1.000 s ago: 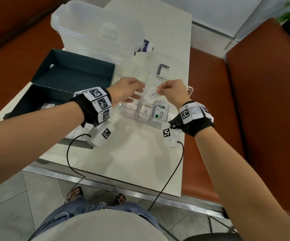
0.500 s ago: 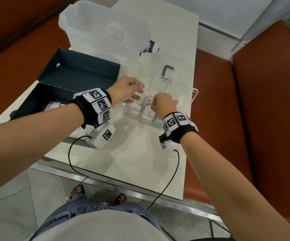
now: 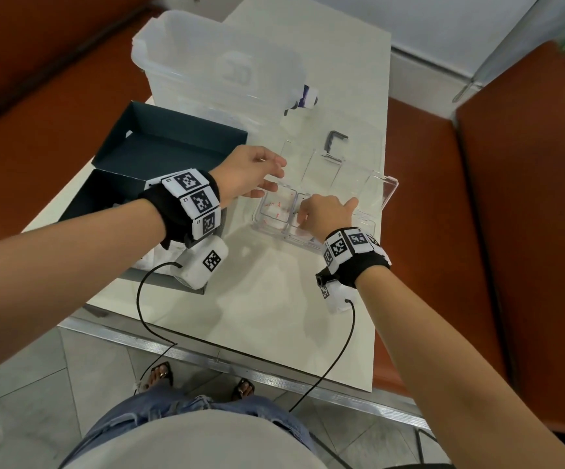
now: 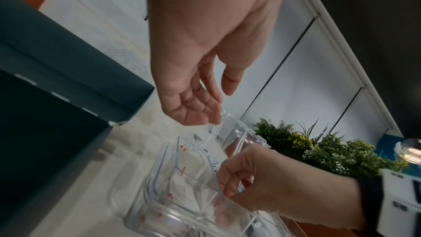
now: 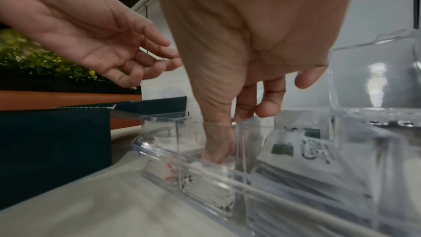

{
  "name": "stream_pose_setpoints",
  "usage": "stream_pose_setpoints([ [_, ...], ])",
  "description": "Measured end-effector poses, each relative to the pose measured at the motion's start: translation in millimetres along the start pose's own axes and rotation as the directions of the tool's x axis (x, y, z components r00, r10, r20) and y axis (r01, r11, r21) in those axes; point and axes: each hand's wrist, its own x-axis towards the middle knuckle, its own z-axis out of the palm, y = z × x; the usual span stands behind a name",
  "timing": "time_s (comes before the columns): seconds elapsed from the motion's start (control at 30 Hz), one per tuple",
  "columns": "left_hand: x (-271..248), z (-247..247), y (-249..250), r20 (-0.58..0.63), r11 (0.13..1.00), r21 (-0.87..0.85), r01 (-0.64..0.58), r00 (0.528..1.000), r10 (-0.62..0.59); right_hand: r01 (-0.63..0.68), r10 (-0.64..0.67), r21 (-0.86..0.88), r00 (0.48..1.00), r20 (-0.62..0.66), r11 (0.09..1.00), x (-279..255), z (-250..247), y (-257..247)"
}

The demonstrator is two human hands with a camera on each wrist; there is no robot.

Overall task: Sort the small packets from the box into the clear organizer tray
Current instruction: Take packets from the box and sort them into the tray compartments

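R hand (image 3: 325, 211) fingers down in clear organizer tray (image 3: 387, 194); L hand (image 3: 250, 174) loose at rim.

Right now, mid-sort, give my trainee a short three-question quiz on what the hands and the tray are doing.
1. True or false: the left hand grips a packet over the dark box.
2. Which compartment of the clear organizer tray does the right hand reach into? A) the one with red-printed packets B) the middle one C) the one with green-marked packets
3. Fill in: the left hand's fingertips touch the tray's ____.

Key
1. False: its fingers are relaxed and hold nothing, at the tray's edge.
2. B: the thumb presses down there, in the right wrist view.
3. Rim.
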Motion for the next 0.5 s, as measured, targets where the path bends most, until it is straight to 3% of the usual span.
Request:
stream_pose_setpoints([
  [0.2,-6.0,-25.8,1.3,0.026,0.999,0.027,-0.018,1.0,0.017,-0.048,0.048,0.012,0.998,0.035,0.999,-7.0,-11.9,-6.0],
  [0.3,-10.9,-45.8,1.1,0.036,0.998,0.059,-0.033,0.999,0.031,-0.073,0.085,0.192,0.995,-0.054,0.979,-12.5,-37.2,-4.4],
  [0.4,-17.2,-70.9,2.4,0.051,0.992,0.121,-0.041,0.998,0.035,0.039,0.026,0.431,0.989,-0.145,0.902,-17.7,-74.5,-8.8],
  [0.5,-26.3,-104.9,3.4,0.092,0.975,0.218,-0.041,0.996,0.021,0.167,-0.098,0.484,0.981,-0.165,0.859,-19.6,-103.4,-35.7],
])
